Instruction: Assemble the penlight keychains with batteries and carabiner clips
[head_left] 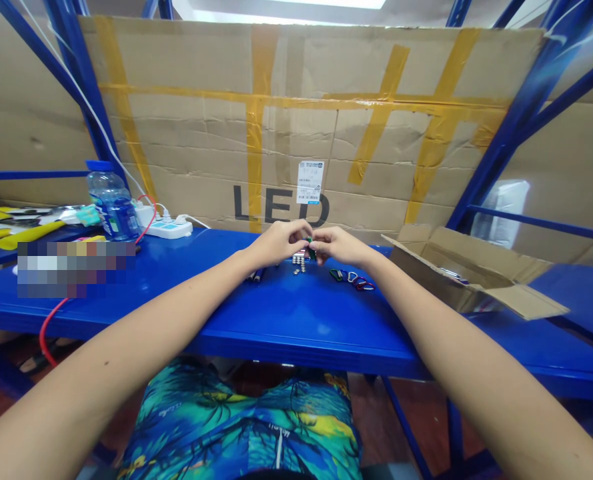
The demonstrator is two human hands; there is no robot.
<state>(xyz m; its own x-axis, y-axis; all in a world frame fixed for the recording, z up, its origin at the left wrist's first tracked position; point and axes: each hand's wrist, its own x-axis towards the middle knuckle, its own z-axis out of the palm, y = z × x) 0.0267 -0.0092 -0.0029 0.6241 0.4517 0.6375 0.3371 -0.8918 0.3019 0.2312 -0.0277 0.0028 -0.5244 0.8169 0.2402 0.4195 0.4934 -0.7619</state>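
Both my arms reach far out over the blue table (286,313). My left hand (277,241) and my right hand (340,245) meet fingertip to fingertip and pinch a small green piece (309,244) between them. Just below the hands lie several tiny silver metal parts (299,262). Coloured carabiner clips (351,278), green, blue and red, lie on the table under my right wrist. A dark pen-like item (256,275) lies under my left wrist.
An open cardboard box (469,280) sits at the right. A water bottle (112,202), a white power strip (169,228) and a red cable (49,327) are at the left, with yellow tools (11,233) beyond. A taped cardboard sheet (301,120) forms the back wall.
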